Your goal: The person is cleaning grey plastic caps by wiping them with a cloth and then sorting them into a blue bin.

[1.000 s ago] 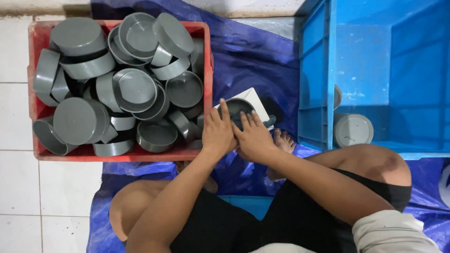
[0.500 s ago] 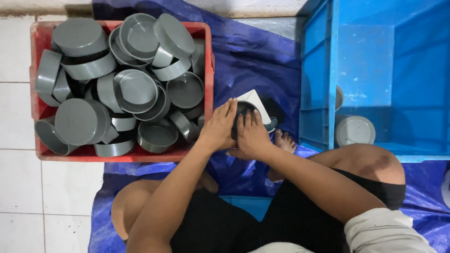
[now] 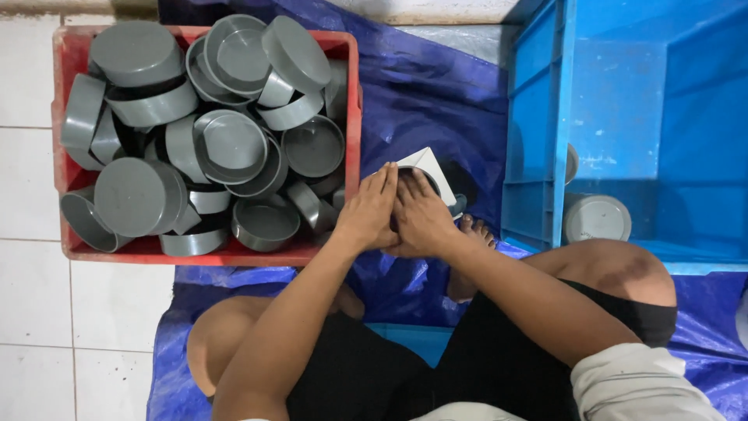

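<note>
Both my hands press together on one grey round cap point(image 3: 411, 173) that sits over a white square sheet point(image 3: 433, 165) on the blue tarp point(image 3: 436, 101). My left hand point(image 3: 369, 210) covers the cap's left side, my right hand point(image 3: 421, 218) its right side. Most of the cap is hidden under my fingers. To the left, a red crate point(image 3: 354, 93) holds several grey round caps point(image 3: 226, 144), piled at all angles.
A blue crate point(image 3: 538, 156) stands at the right with a grey cap point(image 3: 595, 217) lying inside it. My bare knees point(image 3: 615, 269) and foot point(image 3: 467, 257) rest on the tarp below the hands. White floor tiles point(image 3: 31, 312) lie at the left.
My hands have closed in tighter over the cap, hiding more of it and the white sheet. The view has shifted slightly.
</note>
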